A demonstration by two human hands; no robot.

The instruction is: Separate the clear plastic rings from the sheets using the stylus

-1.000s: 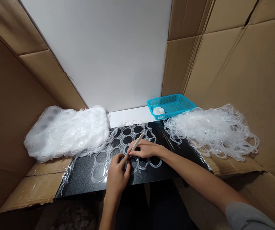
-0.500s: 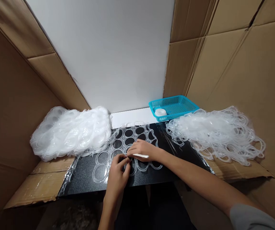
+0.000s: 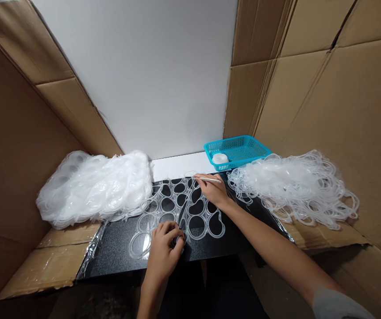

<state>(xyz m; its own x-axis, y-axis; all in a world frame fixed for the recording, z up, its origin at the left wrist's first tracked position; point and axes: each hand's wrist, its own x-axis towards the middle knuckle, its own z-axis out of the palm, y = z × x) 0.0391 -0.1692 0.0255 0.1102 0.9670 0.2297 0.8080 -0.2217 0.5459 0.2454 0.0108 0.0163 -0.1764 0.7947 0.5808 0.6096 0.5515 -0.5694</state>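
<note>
A clear plastic sheet of joined rings (image 3: 197, 227) lies on the black tabletop (image 3: 110, 252), its rings bent and twisted near the middle. My left hand (image 3: 165, 243) is closed at the sheet's front edge, thumb and fingers curled round a ring there; the exact grip is partly hidden. Farther back on the right, my right hand (image 3: 212, 188) is closed around a thin white pen-like tool (image 3: 210, 180), which lies across its fingers. Its fingertips are at the sheet's far part, and whether they also pinch the plastic is hard to see.
A bulky pile of whitish plastic sheets (image 3: 94, 190) sits at the left. To the right lies a tangled heap of clear ring-edged scraps (image 3: 293, 186). Behind stands a blue basket (image 3: 243, 144) with a stack of white discs (image 3: 220, 158) inside. Cardboard walls (image 3: 336, 110) flank both sides.
My right hand has moved away and to the right with the white tool, apart from my left hand. Rings in the sheet's middle are now pulled out of shape. My left hand has shifted slightly nearer.
</note>
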